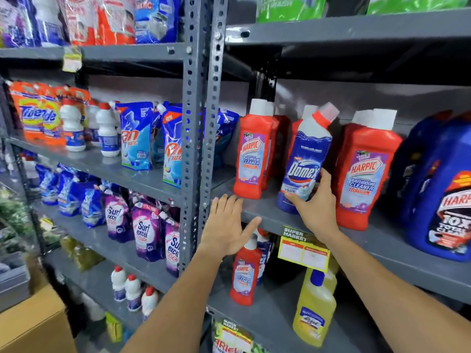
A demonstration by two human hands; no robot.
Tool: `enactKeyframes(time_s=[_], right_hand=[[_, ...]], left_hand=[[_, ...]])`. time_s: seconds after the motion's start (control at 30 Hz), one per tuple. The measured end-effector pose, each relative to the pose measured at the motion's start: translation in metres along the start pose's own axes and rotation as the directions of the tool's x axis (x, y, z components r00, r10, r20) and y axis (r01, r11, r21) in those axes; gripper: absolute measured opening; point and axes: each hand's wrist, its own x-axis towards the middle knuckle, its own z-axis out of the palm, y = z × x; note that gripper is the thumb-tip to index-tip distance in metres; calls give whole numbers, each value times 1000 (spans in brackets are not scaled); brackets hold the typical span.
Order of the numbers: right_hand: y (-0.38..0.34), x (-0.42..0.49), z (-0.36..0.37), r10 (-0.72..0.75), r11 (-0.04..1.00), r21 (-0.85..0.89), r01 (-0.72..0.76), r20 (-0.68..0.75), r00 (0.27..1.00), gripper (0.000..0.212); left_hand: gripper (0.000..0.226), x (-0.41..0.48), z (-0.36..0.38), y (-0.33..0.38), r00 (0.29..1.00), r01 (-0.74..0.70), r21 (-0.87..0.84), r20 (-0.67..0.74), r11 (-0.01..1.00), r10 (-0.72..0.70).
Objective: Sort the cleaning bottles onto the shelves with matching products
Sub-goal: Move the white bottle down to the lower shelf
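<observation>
Grey steel racks (196, 138) stocked with cleaning goods fill the frame, a slotted upright running down the centre. At the far left, orange Tide packs (38, 115) stand on the middle shelf beside small white bottles (72, 126) with red caps, followed by blue Rin pouches (136, 136). One shelf lower, purple Surf Excel pouches (147, 230) lean in a row, and a cardboard box (33, 324) sits in the lower left corner.

Just right of the upright, the left hand (226, 226) hovers flat with fingers spread and thumb out, gripping nothing, its fingertips at the front edge of the centre shelf (267, 212). Behind and below it, a red Harpic bottle (246, 273) stands on the lower shelf, near a yellow Lizol bottle (314, 312). A yellow price tag (303, 250) hangs from the shelf lip between the forearms.

On the centre shelf, a red Harpic row (252, 154) stands upright. Beside it, the right hand (316, 202) wraps around the lower part of a blue Domex bottle (304, 161), thumb on the front and fingers curled behind; the bottle tilts right, its base on or just above the shelf, between the two Harpic groups. A second Harpic row (364, 174) stands just right of the hand. Large blue Harpic jugs (441, 189) close off the right edge.
</observation>
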Motion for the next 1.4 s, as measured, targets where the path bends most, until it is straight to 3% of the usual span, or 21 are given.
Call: enactKeyframes(time_s=[0.2, 0.33, 0.43, 0.57, 0.73, 1.03, 1.23, 1.4], right_hand=[[-23, -28, -11, -62, 991, 119, 56, 46, 997, 86], [-40, -60, -17, -87, 984, 168, 67, 118, 989, 82], [-35, -97, -14, -69, 986, 163, 32, 223, 972, 77], [-4, -150, -3, -5, 988, 141, -54, 385, 923, 77], [66, -203, 16, 145, 984, 10, -176, 523, 840, 78], [186, -244, 47, 408, 913, -166, -373, 340, 847, 71], [223, -226, 73, 420, 897, -221, -383, 152, 895, 76], [238, -198, 95, 449, 880, -227, -418, 107, 887, 81]], left_hand=[[86, 0, -4, -1, 999, 20, 19, 47, 1000, -21], [80, -36, -1, 0, 995, 24, 22, -99, 999, -22], [77, -78, 11, -2, 990, 64, 17, -126, 998, -61], [75, -133, 44, -16, 992, 115, -3, 43, 993, -115], [80, -180, 102, -30, 945, 174, 27, 277, 984, -175], [84, -201, 186, -51, 797, 108, 24, 595, 994, -101], [76, -185, 217, -63, 759, 136, -13, 644, 991, -96], [81, -185, 229, -72, 750, 109, 7, 656, 994, -86]])
